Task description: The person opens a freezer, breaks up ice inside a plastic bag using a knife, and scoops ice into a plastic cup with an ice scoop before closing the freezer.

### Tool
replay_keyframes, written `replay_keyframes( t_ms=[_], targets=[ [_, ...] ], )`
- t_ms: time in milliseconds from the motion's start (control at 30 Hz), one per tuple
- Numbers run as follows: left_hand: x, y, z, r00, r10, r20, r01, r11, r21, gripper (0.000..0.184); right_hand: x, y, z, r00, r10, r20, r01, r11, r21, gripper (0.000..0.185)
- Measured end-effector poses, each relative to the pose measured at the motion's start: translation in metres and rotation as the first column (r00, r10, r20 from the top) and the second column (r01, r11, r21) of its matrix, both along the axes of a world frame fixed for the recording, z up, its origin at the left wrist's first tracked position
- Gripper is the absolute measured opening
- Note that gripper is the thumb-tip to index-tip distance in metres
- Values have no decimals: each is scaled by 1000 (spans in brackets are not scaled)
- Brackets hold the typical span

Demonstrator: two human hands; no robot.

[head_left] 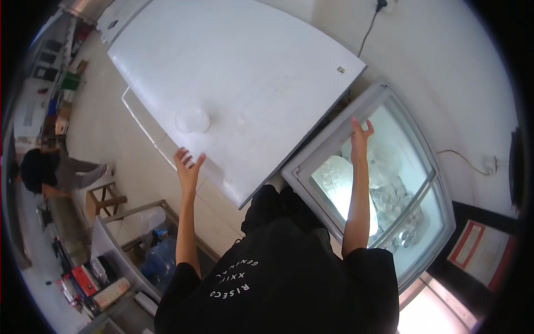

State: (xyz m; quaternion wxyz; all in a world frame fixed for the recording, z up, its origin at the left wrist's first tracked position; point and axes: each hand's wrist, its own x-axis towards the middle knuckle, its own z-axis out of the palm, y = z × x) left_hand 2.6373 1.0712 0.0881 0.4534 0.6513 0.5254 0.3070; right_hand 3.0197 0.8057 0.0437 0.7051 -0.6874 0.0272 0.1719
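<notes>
A round, clear plastic container [193, 117] stands on a wide white lid or tabletop [239, 61], close to its left edge. My left hand [188, 167] hovers just below that container, apart from it, fingers spread with nothing in them. Over the glass-topped chest freezer [318, 146] on the right is my right hand [360, 136]. Its thumb and fingers are apart and it holds nothing; whether it touches the glass I cannot tell. Inside the lit freezer lie several round, clear packs [392, 203], blurred by the glass.
A power cord [365, 39] runs down the wall behind the white surface. To the left are a wooden stool [104, 200], a blue water jug [160, 261] and a cluttered counter [92, 303]. Another person [50, 171] is bent over at the far left.
</notes>
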Motion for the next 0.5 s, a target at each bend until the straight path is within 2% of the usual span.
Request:
replay_keyframes(
  t_ms=[100, 133, 200, 267, 333, 500],
  targets=[
    [26, 31, -16, 998, 64, 26, -66, 989, 136, 91, 10, -33, -4, 971, 101, -218, -6, 918, 398, 69],
    [34, 40, -21, 996, 53, 77, -62, 990, 129, 93, 11, -47, -6, 958, 171, -229, -39, 871, 489, 59],
    [45, 51, -29, 984, 0, 178, -20, 993, 112, 95, -11, -59, 15, 989, 75, -125, -39, 962, 271, 47],
    [56, 52, -19, 961, -68, 268, 37, 992, 120, 95, -46, -76, 19, 995, 32, -96, -13, 982, 190, 40],
    [64, 61, -19, 985, -57, 165, 24, 980, 195, 87, -81, -94, 29, 996, -20, -85, 27, 997, 75, 34],
    [64, 73, -17, 944, -233, 232, 174, 953, 249, 65, -186, -111, 19, 965, -243, -96, 219, 952, -213, 28]
  ],
)
